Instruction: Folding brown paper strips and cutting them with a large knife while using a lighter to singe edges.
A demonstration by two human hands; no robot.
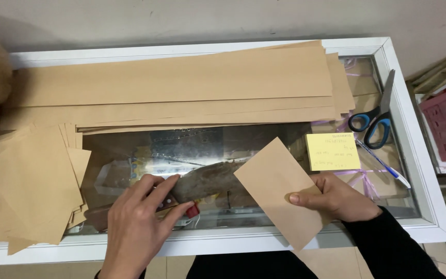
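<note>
My right hand (336,199) pinches 1 brown paper (280,191); left hand (140,219) fingers lie flat, gripping nothing, on the knife (202,183). Wrapping comes next.

Right hand (336,199) pinches a brown kraft paper rectangle (280,192), tilted, over the glass-topped white-framed tabletop (419,170). Left hand (138,222) rests flat beside a small red-tipped object (192,210), fingers (156,185) spread. Long brown kraft paper strips (181,85) stacked along the far edge; cut brown paper squares (32,186) piled left. Yellow sticky note (333,151), blue-handled scissors (378,116) and blue-and-white pen (385,168) sit right.
</note>
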